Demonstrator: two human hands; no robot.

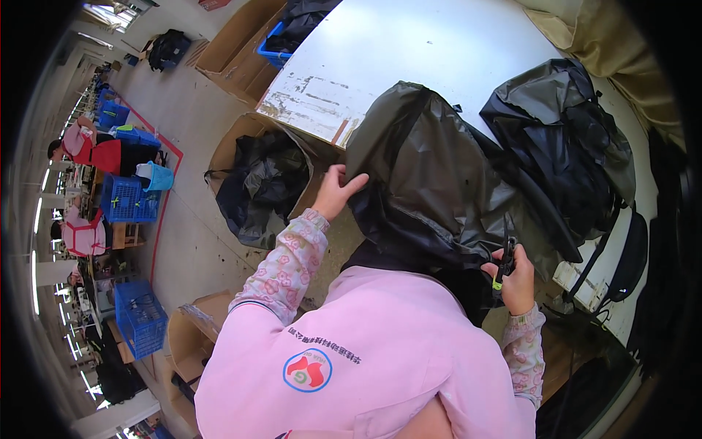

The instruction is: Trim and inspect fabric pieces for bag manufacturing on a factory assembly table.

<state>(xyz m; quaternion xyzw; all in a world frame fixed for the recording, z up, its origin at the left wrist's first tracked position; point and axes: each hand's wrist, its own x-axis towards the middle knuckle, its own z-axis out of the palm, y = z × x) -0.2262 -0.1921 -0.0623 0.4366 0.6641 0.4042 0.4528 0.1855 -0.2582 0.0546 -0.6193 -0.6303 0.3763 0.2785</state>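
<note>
Where black scissors (pixel 510 251) are held: clamped in the right hand (pixel 520 282), blades pointed away.
Left hand (pixel 337 194): thumb laid at left edge of dark fabric (pixel 431 161); whether pinched, cannot be told.
Dark fabric: draped over near edge of white table (pixel 380 44).
Black bundle (pixel 567 139): set just right of it.
Cardboard box (pixel 228 140): dark cloth (pixel 259 183) held inside.

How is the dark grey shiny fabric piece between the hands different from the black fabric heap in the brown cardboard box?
The dark grey shiny fabric piece is broadly spread; the black fabric heap is crumpled inside the brown cardboard box. The piece lies between the left hand and the right hand, while neither touches the heap. Both look dark and slightly glossy.
</note>
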